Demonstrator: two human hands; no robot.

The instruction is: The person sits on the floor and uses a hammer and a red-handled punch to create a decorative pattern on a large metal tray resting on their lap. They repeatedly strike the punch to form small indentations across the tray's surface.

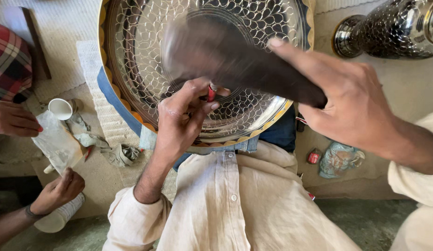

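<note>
Head view: left hand (179,123) pinches a red-tipped punch (211,93) upright against the engraved metal tray (132,56) resting on the lap; right hand (353,104), above the tray, clasps a blurred mallet (235,60).

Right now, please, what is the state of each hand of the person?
Left hand: closed, pinching a small red-tipped tool against the engraved metal tray.
Right hand: closed around the handle of a dark, motion-blurred mallet.

Pale woven floor mat (58,28) carries a white cup (61,108), crumpled rags (115,151), a metal vase (393,29) lying sideways, and a crumpled wrapper (338,159).
</note>
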